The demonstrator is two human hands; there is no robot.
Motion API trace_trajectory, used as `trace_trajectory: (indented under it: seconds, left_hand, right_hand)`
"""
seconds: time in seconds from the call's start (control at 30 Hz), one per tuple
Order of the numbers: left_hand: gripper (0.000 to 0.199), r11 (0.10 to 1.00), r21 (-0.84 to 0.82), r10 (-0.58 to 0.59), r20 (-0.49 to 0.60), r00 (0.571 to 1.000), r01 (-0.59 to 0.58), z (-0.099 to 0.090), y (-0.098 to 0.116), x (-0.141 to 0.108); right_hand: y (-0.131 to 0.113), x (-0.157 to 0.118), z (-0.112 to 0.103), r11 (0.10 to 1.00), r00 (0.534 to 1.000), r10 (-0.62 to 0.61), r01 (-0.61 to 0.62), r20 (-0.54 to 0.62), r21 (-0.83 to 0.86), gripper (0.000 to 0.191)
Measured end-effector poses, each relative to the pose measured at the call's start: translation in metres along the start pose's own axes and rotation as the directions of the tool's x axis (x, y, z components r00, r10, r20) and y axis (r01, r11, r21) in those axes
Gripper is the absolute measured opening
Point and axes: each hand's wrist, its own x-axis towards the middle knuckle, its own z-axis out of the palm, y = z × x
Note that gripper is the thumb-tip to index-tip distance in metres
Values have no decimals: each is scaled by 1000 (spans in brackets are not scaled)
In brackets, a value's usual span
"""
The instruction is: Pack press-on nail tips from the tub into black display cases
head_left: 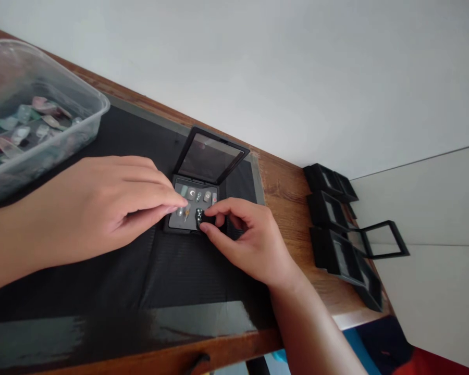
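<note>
A small black case (172, 221) lies on the dark mat with its windowed lid (209, 157) raised. Several small decorated nail-like pieces sit in rows inside it. My left hand (119, 200) reaches over the case's left side, thumb and fingertips pressed together by the pieces; whatever they pinch is too small to make out. My right hand (250, 234) is at the case's lower right, thumb and index finger closed on a dark piece with shiny beads (199, 216).
At the far left stands a clear plastic tub (97, 112) holding many coloured pieces. Several black cases (332, 211) are stacked along the wooden table (285, 203) at the right, one with its lid raised (386, 239). A pale wall rises behind.
</note>
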Motion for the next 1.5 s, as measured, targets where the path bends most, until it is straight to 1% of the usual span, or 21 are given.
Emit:
trace_trajectory:
  seconds: [0.1, 0.3, 0.43, 0.5, 0.6, 0.7, 0.8, 0.87, 1.03, 1.1, 1.3, 1.5]
  left_hand:
    - [23, 1000, 3, 8, 8, 1000, -8, 0, 0, 0]
    - [25, 998, -34, -43, 7, 999, 44, 1, 2, 0]
    - [26, 998, -52, -36, 17, 999, 37, 1, 2, -2]
    - [26, 998, -59, -25, 18, 1000, 26, 1, 2, -2]
    - [27, 998, -62, -5, 13, 1000, 6, 1, 3, -2]
    - [27, 999, -49, 24, 25, 999, -23, 0, 2, -3]
    - [24, 990, 14, 138, 11, 990, -138, -1, 1, -5]
    - [25, 981, 20, 195, 0, 981, -195, -2, 2, -8]
    - [30, 986, -71, 151, -17, 988, -151, -1, 11, -11]
    - [29, 986, -52, 157, -12, 988, -157, -1, 13, -11]
    - [27, 971, 42, 237, -11, 972, -236, 0, 17, -8]
    - [27, 967, 29, 255, -6, 967, -254, -1, 19, -10]
  right_hand:
    - [1, -1, 2, 1000, 1000, 0, 0, 0, 4, 8]
    - [2, -1, 6, 999, 1000, 16, -16, -23, 28, 12]
    - [2, -1, 6, 999, 999, -39, 39, -10, 2, 3]
    - [2, -2, 6, 998, 998, -62, 62, -11, -10, 3]
    - [-2, -2, 6, 995, 993, -99, 99, -70, 3, 3]
    - [-10, -4, 5, 977, 974, -187, 198, -130, 75, 3]
    - [-17, -6, 6, 958, 962, -229, 250, -146, 143, 4]
    - [-20, -7, 8, 947, 957, -248, 272, -151, 172, 4]
    - [-19, -8, 12, 922, 942, -288, 321, -172, 216, 7]
    - [-19, -8, 13, 914, 938, -300, 335, -174, 229, 7]
    - [-19, -9, 14, 894, 929, -334, 366, -157, 260, 6]
    - [-18, -8, 14, 873, 931, -345, 364, -116, 325, 6]
